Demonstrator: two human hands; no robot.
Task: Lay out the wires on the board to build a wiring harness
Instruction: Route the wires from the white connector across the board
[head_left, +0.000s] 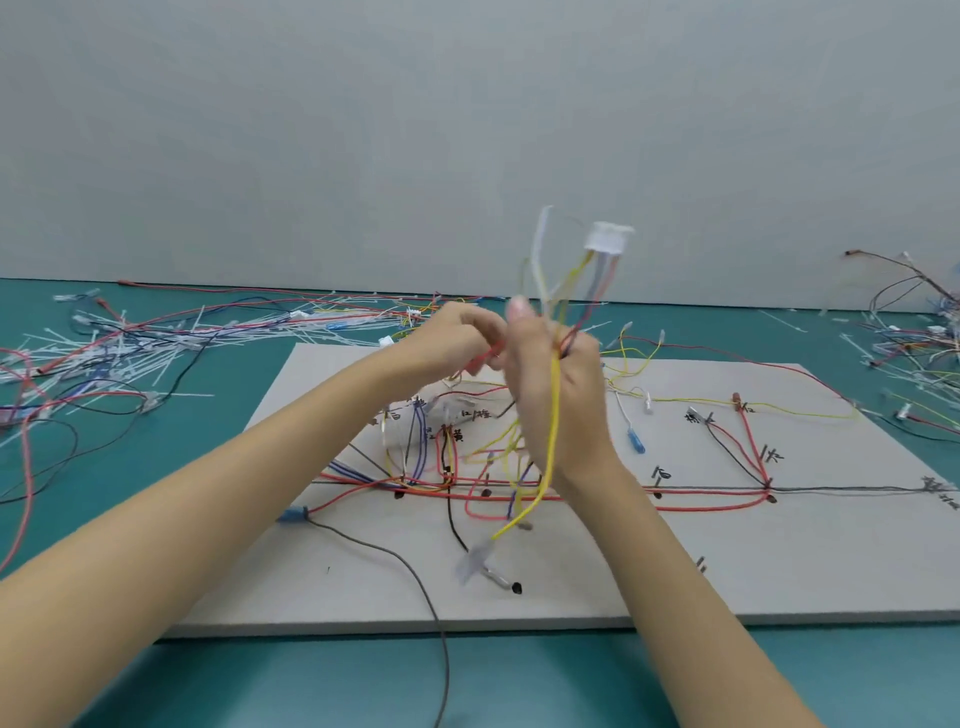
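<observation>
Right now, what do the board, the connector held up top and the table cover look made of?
Board: looks like grey card or fibreboard, matte, with ink marks taken directly on its face.
Connector: seems moulded white plastic, slightly glossy; blurred, so unsure.
Table cover: teal, smooth, faint sheen, probably a rubber or vinyl mat.

1. This is a workshop bench for building wire harnesses by hand.
2. A grey assembly board lies flat on a teal table, with handwritten labels and black marks drawn on it.
3. Red, yellow and black wires are routed along the board.
4. Loose white cable ties and spare wires lie in heaps at both sides.
5. Behind stands a plain grey wall.
</observation>
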